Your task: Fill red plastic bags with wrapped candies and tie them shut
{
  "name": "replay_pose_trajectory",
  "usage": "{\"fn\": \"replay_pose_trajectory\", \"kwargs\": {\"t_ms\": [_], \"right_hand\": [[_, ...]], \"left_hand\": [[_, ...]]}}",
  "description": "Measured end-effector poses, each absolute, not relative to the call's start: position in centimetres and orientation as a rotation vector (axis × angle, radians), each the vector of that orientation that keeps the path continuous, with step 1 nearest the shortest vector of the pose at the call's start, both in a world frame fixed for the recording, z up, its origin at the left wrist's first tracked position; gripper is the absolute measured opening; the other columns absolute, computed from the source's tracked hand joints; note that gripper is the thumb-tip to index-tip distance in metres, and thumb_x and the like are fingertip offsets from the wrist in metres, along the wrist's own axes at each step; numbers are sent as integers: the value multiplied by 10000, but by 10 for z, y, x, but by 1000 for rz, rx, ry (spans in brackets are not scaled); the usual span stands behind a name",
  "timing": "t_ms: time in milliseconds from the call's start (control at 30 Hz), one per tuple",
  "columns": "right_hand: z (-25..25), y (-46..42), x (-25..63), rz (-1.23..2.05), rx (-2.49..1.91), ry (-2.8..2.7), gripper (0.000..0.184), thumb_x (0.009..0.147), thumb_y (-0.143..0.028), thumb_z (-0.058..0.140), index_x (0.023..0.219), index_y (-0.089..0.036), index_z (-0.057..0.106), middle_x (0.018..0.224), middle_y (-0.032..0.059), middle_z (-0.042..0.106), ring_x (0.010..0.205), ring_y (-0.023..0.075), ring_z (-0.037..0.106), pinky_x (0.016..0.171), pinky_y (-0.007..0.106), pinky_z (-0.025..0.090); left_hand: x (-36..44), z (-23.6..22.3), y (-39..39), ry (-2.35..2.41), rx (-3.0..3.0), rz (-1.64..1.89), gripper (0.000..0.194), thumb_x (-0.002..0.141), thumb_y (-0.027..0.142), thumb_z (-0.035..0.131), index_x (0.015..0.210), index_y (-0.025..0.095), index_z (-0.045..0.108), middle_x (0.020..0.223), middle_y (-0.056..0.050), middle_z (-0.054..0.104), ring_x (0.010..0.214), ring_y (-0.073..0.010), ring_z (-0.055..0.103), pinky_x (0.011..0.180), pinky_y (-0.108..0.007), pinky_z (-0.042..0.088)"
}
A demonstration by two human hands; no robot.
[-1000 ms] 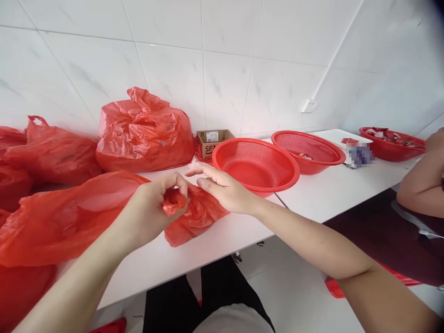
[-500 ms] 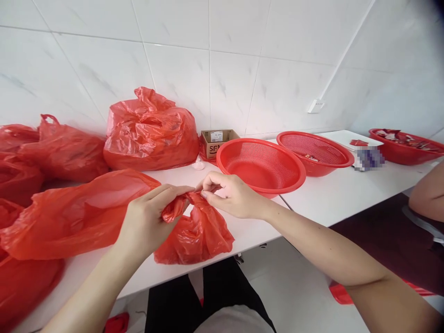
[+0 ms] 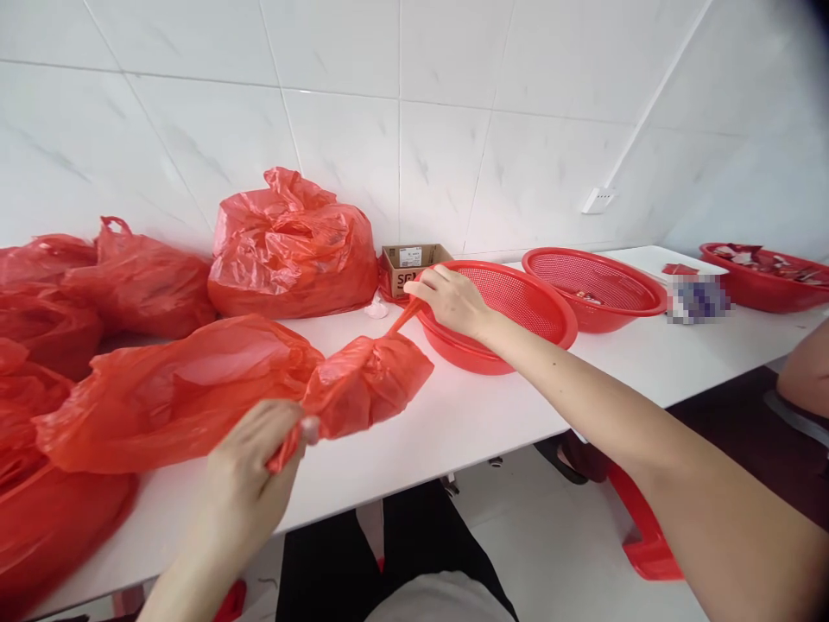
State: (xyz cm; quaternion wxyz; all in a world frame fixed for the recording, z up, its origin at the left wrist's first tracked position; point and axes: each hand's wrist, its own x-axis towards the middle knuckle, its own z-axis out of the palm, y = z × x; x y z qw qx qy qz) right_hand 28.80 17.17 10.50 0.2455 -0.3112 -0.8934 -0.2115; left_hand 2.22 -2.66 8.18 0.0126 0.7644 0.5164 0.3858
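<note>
A small red plastic bag [image 3: 372, 380] is stretched between my hands above the white table [image 3: 401, 458]. My left hand [image 3: 259, 462] is closed round one twisted end, low and towards me. Farther off, my right hand [image 3: 450, 298] grips the opposite end, pulled into a thin strip, in front of the rim of a red basin [image 3: 498, 358] with a perforated side. What the bag contains is hidden. Just left of it lies a larger open red plastic bag [image 3: 174, 389], its mouth slack.
Full red bags [image 3: 294, 250] crowd the left and back. A cardboard box [image 3: 414, 263] is by the wall. To the right are a second basin [image 3: 596, 294], a white tray with a blurred packet, and a basin [image 3: 770, 272] of packets. A person's arm [image 3: 806, 371] shows at right.
My hands have moved apart, the left towards me and the right away towards the basin. The small bag is drawn tight between them and has lifted slightly.
</note>
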Motion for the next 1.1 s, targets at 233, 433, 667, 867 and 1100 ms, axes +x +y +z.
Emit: {"fn": "replay_pose_trajectory", "kwargs": {"t_ms": [233, 433, 667, 867, 1100], "right_hand": [[106, 141, 269, 426, -930, -2045, 260, 991, -234, 300, 1187, -243, 470, 987, 31, 581, 754, 133, 583, 695, 286, 480], [50, 79, 240, 777, -954, -1664, 409, 941, -436, 490, 1300, -261, 400, 1357, 124, 455, 1046, 182, 596, 903, 353, 515], [-9, 48, 223, 704, -1111, -1730, 232, 876, -249, 566, 1107, -248, 584, 884, 29, 622, 858, 197, 597, 902, 396, 487], [-19, 57, 249, 651, -1160, -1642, 155, 901, -274, 543, 1017, -215, 626, 920, 40, 639, 884, 179, 593, 869, 332, 476], [-11, 61, 257, 881, -1477, -1700, 428, 892, -477, 548, 1244, -235, 517, 978, 37, 667, 839, 189, 625, 815, 355, 485]], "left_hand": [[31, 55, -16, 1496, 1908, 1348, 307, 960, 400, 440, 844, 227, 666, 1036, -70, 596, 984, -194, 593, 822, -306, 507], [49, 19, 8, 1600, 1918, 1347, 339, 960, 429, 424, 1099, 232, 663, 1217, -98, 534, 1139, -227, 553, 947, -367, 491], [53, -9, 2, 1689, 2186, 1356, 232, 950, 300, 470, 975, 182, 668, 841, -40, 558, 702, -135, 571, 615, -232, 480], [39, -33, -10, 1678, 2256, 1348, 222, 954, 264, 485, 834, 170, 647, 648, 12, 531, 520, -86, 486, 510, -192, 410], [50, -28, -9, 1693, 2531, 1243, 168, 894, 182, 555, 949, 162, 713, 1262, -177, 560, 1130, -299, 555, 866, -418, 512]]}}
